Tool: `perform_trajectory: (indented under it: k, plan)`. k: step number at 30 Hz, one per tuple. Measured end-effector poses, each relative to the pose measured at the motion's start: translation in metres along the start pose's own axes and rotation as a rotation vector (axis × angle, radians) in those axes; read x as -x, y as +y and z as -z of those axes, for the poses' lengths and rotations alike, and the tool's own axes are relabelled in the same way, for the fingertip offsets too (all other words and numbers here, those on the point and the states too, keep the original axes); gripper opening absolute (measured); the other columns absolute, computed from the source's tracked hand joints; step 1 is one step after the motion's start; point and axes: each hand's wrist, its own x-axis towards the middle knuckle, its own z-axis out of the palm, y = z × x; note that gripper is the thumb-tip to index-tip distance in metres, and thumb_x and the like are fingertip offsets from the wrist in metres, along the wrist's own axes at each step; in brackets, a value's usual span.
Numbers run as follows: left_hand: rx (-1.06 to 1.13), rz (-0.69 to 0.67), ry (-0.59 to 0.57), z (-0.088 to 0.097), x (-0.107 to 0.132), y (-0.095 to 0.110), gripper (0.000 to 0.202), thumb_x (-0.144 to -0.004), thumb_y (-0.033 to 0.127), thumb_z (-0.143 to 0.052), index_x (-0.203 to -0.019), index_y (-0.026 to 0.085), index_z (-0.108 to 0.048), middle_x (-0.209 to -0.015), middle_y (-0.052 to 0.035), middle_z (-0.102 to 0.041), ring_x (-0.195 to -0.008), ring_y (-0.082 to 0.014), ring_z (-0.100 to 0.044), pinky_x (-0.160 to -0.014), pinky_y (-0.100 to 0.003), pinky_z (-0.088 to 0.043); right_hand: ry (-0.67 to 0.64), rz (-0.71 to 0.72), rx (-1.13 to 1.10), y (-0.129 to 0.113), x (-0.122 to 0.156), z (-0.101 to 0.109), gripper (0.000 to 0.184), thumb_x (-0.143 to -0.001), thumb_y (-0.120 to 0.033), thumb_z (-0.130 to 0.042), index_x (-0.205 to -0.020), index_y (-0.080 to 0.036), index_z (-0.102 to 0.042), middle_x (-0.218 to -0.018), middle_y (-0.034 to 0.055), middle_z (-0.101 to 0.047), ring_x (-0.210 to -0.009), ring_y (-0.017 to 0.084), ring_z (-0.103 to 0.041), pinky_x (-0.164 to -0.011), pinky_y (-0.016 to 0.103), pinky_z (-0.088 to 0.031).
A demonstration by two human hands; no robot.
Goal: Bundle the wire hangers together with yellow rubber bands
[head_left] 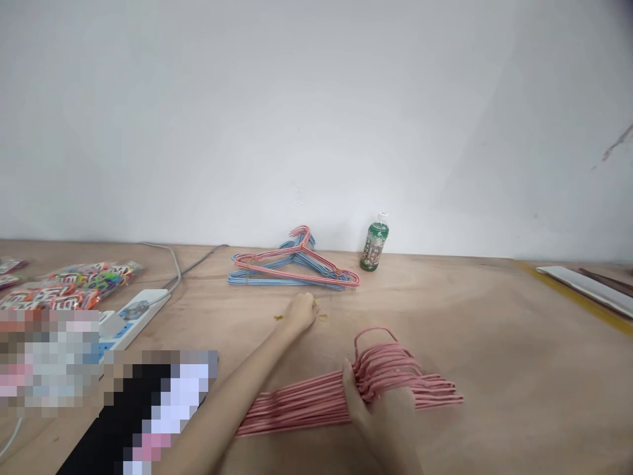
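While pink hangers are clamped at table front by the right hand, left hand is stretched fwd, grip unclear; gathering judged underway, longer reach needed to far hangers.

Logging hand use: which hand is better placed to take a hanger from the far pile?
Left, probably. The left hand lies stretched out just short of the far pile and seems empty; the right hand grips the pink bundle, nearer the body.
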Motion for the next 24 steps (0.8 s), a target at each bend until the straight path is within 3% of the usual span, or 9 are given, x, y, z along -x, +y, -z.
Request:
perform_trajectory:
  k: [4, 6, 8, 11, 14, 18, 24]
  plan:
    - [0.113, -0.071, -0.014, 0.015, 0.009, 0.003, 0.031, -0.089, 0.036, -0.057, -0.111, 0.015, -0.059, -0.111, -0.0074, -0.062, -0.095, -0.0201, -0.061, -0.082, -0.04, -0.052, 0.027, 0.042, 0.06, -0.004, -0.003, 0.005, 0.04, -0.086, -0.046, -0.052, -0.056, -0.023, -0.064, -0.06, 0.0054, -0.066, -0.061, 0.022, -0.062, -0.07, 0.033, -0.046]
    - [0.192, -0.138, -0.004, 0.028, 0.027, 0.007, 0.026, -0.086, 0.038, -0.06, -0.089, 0.012, -0.064, -0.087, -0.0048, -0.066, -0.083, -0.0193, -0.062, -0.075, -0.034, -0.051, 0.022, 0.061, 0.066, -0.003, -0.002, 0.004, 0.04, -0.086, -0.045, -0.052, -0.055, -0.023, -0.064, -0.059, 0.0056, -0.065, -0.059, 0.021, -0.061, -0.066, 0.032, -0.046]
    - [0.278, -0.2, 0.028, 0.036, 0.055, 0.014, 0.029, -0.084, 0.043, -0.059, -0.082, 0.015, -0.063, -0.079, -0.0024, -0.066, -0.076, -0.0175, -0.061, -0.068, -0.028, -0.048, 0.006, 0.069, 0.049, -0.001, -0.001, 0.002, 0.04, -0.086, -0.042, -0.052, -0.053, -0.023, -0.063, -0.057, 0.0055, -0.063, -0.057, 0.021, -0.06, -0.062, 0.032, -0.045]
    - [0.455, -0.249, 0.096, 0.03, 0.104, 0.024, 0.025, -0.083, 0.042, -0.058, -0.078, 0.019, -0.062, -0.077, 0.0001, -0.066, -0.072, -0.0147, -0.059, -0.064, -0.025, -0.044, -0.016, 0.05, 0.016, 0.004, 0.002, -0.002, 0.037, -0.086, -0.039, -0.051, -0.056, -0.023, -0.065, -0.055, 0.0052, -0.062, -0.056, 0.021, -0.06, -0.063, 0.032, -0.047]
    - [0.548, -0.188, 0.106, 0.011, 0.135, 0.031, 0.016, -0.082, 0.034, -0.061, -0.075, 0.02, -0.062, -0.071, 0.0024, -0.064, -0.066, -0.0133, -0.058, -0.06, -0.024, -0.042, -0.031, 0.049, -0.004, 0.008, 0.003, -0.006, 0.033, -0.087, -0.04, -0.05, -0.068, -0.022, -0.071, -0.064, 0.0059, -0.067, -0.063, 0.022, -0.064, -0.069, 0.034, -0.05]
    - [0.506, -0.212, 0.135, -0.002, 0.142, 0.032, 0.01, -0.083, 0.029, -0.061, -0.076, 0.022, -0.062, -0.07, 0.004, -0.062, -0.065, -0.0125, -0.056, -0.061, -0.024, -0.041, 0.016, 0.128, 0.012, 0.009, 0.001, -0.007, 0.037, -0.09, -0.042, -0.044, -0.096, -0.019, -0.073, -0.087, 0.0082, -0.074, -0.083, 0.024, -0.068, -0.081, 0.037, -0.052]
    - [0.359, -0.394, 0.233, 0.001, 0.141, 0.026, 0.008, -0.085, 0.021, -0.06, -0.076, 0.021, -0.06, -0.072, 0.0041, -0.061, -0.069, -0.0122, -0.055, -0.067, -0.024, -0.042, 0.107, 0.114, -0.013, 0.001, -0.004, -0.002, 0.035, -0.09, -0.041, -0.049, -0.082, -0.017, -0.073, -0.079, 0.0083, -0.073, -0.07, 0.02, -0.068, -0.064, 0.029, -0.054]
